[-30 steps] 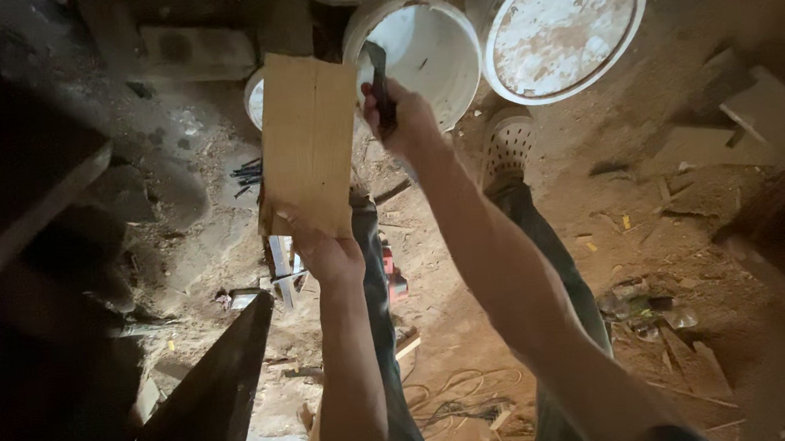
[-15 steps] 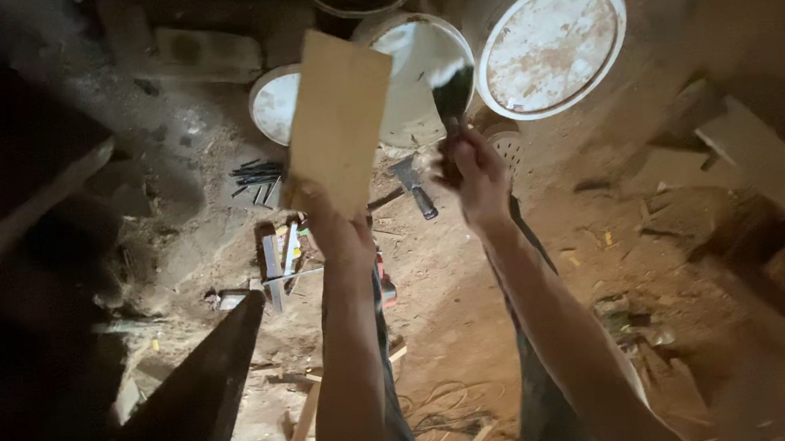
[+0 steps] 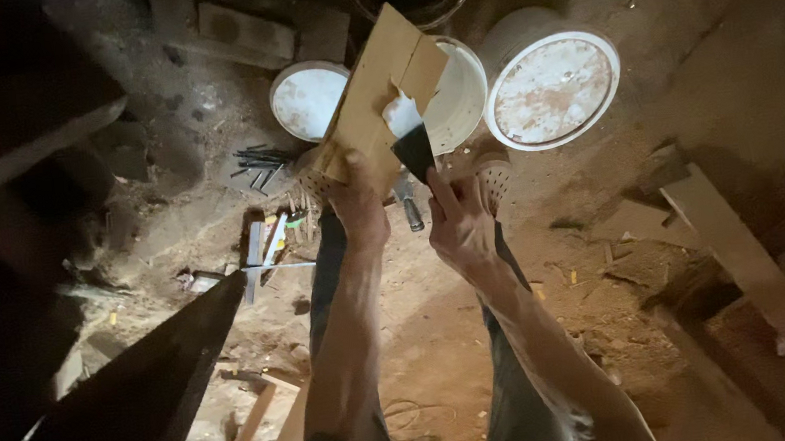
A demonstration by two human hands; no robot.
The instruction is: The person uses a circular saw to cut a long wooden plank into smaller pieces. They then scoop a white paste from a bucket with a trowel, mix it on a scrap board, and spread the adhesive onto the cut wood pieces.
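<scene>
Flat pale wooden board (image 3: 370,108): held tilted above the floor, in front of the buckets; a white smear sits at its right edge.
Left hand (image 3: 360,206): fingers clamped on the board's lower end.
Right hand (image 3: 455,224): fingers pinch a dark-handled brush (image 3: 412,142) against the board.
Floor (image 3: 442,340): brown dirt, strewn with wood scraps, dimly lit.
Containers: white round plastic buckets (image 3: 548,90) stand beyond the board.

A dirt floor (image 3: 404,344) strewn with sawdust and wood scraps lies under warm, uneven light, its left side falling into deep shadow. White buckets (image 3: 547,81) stand at the top, planks (image 3: 763,281) lie along the right, and what may be dark nails (image 3: 257,162) sit scattered nearby.
</scene>
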